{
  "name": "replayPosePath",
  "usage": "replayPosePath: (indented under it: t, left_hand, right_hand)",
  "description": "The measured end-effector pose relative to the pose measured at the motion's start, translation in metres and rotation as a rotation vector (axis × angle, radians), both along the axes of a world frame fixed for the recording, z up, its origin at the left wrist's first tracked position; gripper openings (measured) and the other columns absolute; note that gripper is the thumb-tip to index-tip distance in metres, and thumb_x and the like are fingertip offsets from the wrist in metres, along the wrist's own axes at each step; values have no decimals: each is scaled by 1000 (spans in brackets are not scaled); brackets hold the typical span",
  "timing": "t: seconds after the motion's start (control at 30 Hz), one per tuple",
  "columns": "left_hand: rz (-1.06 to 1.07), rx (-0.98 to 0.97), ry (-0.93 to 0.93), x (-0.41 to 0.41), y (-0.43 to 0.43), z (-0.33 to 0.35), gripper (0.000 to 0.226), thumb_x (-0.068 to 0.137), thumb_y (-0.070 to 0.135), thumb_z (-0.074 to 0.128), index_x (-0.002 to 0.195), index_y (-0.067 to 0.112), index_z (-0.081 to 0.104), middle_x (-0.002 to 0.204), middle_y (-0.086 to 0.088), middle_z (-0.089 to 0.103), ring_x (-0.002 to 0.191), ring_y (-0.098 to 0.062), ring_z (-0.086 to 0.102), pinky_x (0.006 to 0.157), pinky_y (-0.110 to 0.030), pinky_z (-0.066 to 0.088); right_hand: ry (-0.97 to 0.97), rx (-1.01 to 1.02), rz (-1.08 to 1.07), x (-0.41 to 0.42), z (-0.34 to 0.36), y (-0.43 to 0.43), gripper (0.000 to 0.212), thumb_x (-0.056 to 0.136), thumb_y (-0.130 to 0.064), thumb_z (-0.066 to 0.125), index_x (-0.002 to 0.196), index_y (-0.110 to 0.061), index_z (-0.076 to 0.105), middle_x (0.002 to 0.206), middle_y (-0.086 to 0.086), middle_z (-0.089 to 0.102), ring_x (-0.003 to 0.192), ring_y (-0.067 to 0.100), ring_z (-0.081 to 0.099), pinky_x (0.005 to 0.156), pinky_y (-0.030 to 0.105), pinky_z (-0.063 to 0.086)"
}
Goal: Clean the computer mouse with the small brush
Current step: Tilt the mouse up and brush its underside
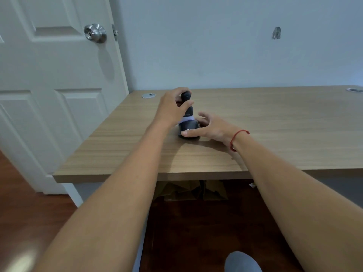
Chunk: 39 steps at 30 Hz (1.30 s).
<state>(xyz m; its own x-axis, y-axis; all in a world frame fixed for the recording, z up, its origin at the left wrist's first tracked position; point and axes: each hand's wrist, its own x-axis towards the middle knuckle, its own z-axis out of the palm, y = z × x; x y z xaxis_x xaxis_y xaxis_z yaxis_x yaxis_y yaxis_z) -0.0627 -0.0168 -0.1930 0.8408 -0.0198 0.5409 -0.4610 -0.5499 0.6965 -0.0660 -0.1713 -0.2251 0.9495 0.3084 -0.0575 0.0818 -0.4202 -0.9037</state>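
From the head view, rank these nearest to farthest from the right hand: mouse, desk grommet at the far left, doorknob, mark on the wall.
1. Mouse: touching the right hand, at desk centre.
2. Grommet: far-left desk corner.
3. Doorknob: upper left, on the door.
4. Wall mark: upper right; its rank against the doorknob is too close to call.

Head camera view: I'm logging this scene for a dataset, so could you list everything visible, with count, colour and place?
Small dark brush with pale bristles: one, black and whitish, upright on the mouse, held by the left hand.
Dark computer mouse: one, black, on the table, under the brush.
Light wooden table: one, tan, centre.
Round metal cable grommets: two, silver, at the table's back left and back right corners.
White panelled door: one, left, with a silver knob.
Cardboard pieces: brown, under the table.
Red string bracelet: one, right wrist.
Left hand: gripping the brush.
Right hand: fingers steadying the mouse.
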Motion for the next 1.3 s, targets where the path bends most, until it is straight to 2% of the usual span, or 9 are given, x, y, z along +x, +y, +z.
replayPosePath:
  t: [0.17,0.3,0.43,0.67,0.8,0.97,1.07,1.17,1.3]
  left_hand:
    - [48,21,-73,4,-4,-12,18,87,11,64,105,10,64,96,-4,66,92,-23,65,91,-41,53]
    - [-111,-26,62,-1,3,3,17,88,12,65,104,15,64,88,-4,69,84,-17,67,84,-30,54]
    - [-264,-43,211,-4,7,19,18,88,13,67,105,17,65,80,0,70,77,-12,67,79,-25,56]
    - [55,2,-9,3,-3,-11,17,86,13,64,103,10,63,98,-7,69,95,-24,67,90,-40,54]
    - [175,57,-55,2,15,-33,13,84,12,65,97,12,62,94,-2,69,93,-25,65,85,-41,54]
    - [195,144,-21,0,34,-44,8,83,18,67,91,18,66,94,1,73,91,-19,67,75,-26,46]
    - [152,203,11,-3,35,-47,14,77,16,70,91,16,72,99,0,75,93,-19,69,83,-30,54]
    - [121,249,13,-7,34,-48,13,69,17,72,80,11,73,92,2,74,87,-20,68,82,-38,56]
    - [146,249,21,-10,32,-46,16,67,21,76,79,11,74,91,1,73,89,-20,66,84,-32,54]
  right_hand:
    - [13,9,9,3,-1,0,128,55,-46,90,156,-18,17,158,0,37,144,19,35,113,34,26]
    - [32,37,17,3,0,-1,129,55,-42,91,156,-19,15,156,-1,41,144,20,35,113,34,25]
    - [35,20,57,1,4,1,131,43,-49,91,154,-23,25,148,0,51,138,22,44,119,46,26]
    - [15,29,8,1,-2,-1,129,54,-44,92,156,-23,15,156,0,40,144,20,36,119,39,25]
    - [-4,24,-6,0,-2,0,129,52,-48,91,155,-23,18,155,-1,42,142,19,38,111,33,28]
    - [-99,-6,-37,-1,-3,-2,95,60,-46,88,142,-21,48,144,1,52,121,11,50,94,22,37]
    - [-155,-18,-95,1,-4,-3,81,65,-44,86,137,-23,56,138,3,56,122,13,52,99,25,40]
    - [-265,-82,-172,5,-5,-2,68,72,-39,81,133,-19,58,128,4,60,110,12,53,91,24,38]
    - [-354,-124,-249,10,-9,3,51,78,-30,76,122,-7,63,119,11,66,114,26,60,91,32,44]
